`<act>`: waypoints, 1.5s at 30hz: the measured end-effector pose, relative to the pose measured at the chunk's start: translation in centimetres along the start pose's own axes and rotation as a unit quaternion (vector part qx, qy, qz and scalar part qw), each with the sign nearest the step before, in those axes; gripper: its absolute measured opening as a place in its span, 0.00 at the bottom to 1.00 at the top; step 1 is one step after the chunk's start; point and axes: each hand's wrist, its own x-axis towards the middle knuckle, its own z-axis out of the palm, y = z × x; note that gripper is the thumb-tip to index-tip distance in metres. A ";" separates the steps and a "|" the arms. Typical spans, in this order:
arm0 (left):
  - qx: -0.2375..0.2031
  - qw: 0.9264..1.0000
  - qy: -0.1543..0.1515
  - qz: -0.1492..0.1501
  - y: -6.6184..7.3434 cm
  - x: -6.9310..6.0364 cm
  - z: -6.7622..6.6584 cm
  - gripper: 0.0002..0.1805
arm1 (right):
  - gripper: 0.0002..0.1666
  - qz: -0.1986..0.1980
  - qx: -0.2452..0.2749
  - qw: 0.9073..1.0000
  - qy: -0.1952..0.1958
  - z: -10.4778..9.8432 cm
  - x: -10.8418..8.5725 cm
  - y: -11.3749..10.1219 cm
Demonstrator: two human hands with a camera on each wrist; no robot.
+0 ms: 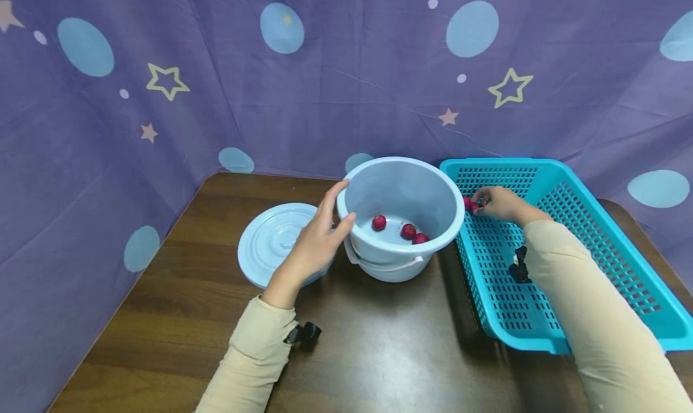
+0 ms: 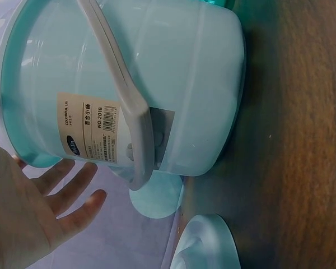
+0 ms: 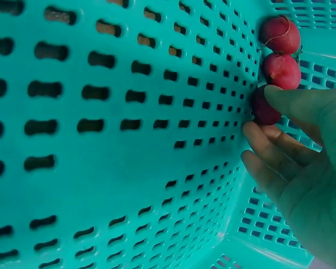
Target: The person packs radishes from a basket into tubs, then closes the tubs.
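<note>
Currently the right hand (image 1: pixel 500 205) pinches a red radish (image 3: pixel 262 109) inside the turquoise basket (image 1: pixel 533 343); the left hand's (image 1: pixel 316 240) fingers spread loosely beside the bucket (image 1: pixel 400 190) (three more radishes (image 1: pixel 408 231) lie within).

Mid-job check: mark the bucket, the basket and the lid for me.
Bucket (image 2: pixel 199 101), left wrist view: outer side wall.
Basket (image 1: pixel 494 253), head view: bare perforated floor.
Lid (image 1: pixel 271 238), head view: top face.
</note>
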 end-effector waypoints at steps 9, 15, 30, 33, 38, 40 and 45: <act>-0.001 1.000 0.003 0.005 0.1 0.0 0.0 0.34 | 0.19 0.002 0.003 1.000 -0.012 -1.1 -1.0 -0.3; 0.002 1.000 0.001 0.001 0.2 -0.1 -0.1 0.34 | 0.21 -0.013 0.032 0.999 -0.026 -2.3 -2.3 -1.4; 0.007 1.000 0.002 -0.010 0.4 -0.2 -0.1 0.34 | 0.22 -0.075 0.048 0.995 0.034 -4.6 -6.4 -4.0; 0.005 1.000 0.001 -0.008 0.3 -0.1 -0.1 0.34 | 0.22 -0.088 0.056 0.993 0.051 -4.8 -7.2 -4.6; 0.004 1.000 0.002 -0.006 0.2 0.0 0.0 0.35 | 0.20 -0.120 0.061 0.987 0.083 -4.9 -8.4 -5.8; 0.004 1.000 0.002 -0.007 0.1 0.0 0.0 0.35 | 0.19 -0.128 0.060 0.985 0.094 -4.9 -8.9 -6.3; 0.005 1.000 0.003 -0.009 0.2 -0.1 -0.1 0.34 | 0.18 -0.149 0.073 0.979 0.119 -4.6 -10.0 -7.6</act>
